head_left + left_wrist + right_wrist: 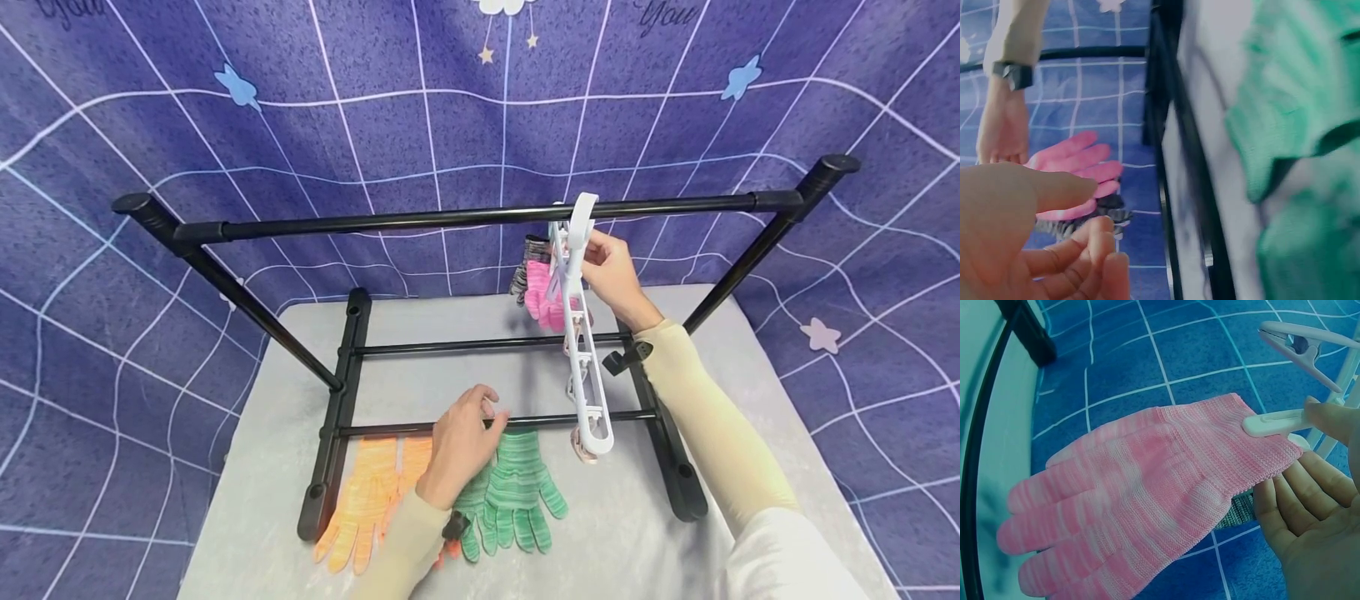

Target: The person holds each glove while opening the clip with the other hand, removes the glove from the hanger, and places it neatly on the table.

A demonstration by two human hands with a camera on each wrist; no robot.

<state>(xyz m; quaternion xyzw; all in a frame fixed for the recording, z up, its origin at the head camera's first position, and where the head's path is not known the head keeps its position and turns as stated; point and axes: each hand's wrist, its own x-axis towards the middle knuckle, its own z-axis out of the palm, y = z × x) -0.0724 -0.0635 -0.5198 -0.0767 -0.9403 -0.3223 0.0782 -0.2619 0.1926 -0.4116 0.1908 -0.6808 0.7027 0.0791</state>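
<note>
A white clip hanger (592,379) hangs by its hook from the black rack's top bar (390,221). A pink striped knit glove (1129,481) dangles by its cuff from a white clip (1275,422), fingers downward. My right hand (617,271) is at this clip, its thumb on the clip's end and its fingers behind the cuff, pinching it. Behind the pink glove hangs a dark grey glove (531,258). My left hand (465,437) hovers with loosely bent fingers near the rack's front lower rod, holding nothing. Below it lie green gloves (517,492) and orange gloves (363,500).
Black uprights (255,304) and feet (686,475) frame the rack on both sides. A second lower rod (450,346) runs across behind the front one. A blue gridded cloth (285,150) covers the back and sides. Another clip (1304,353) on the hanger holds nothing.
</note>
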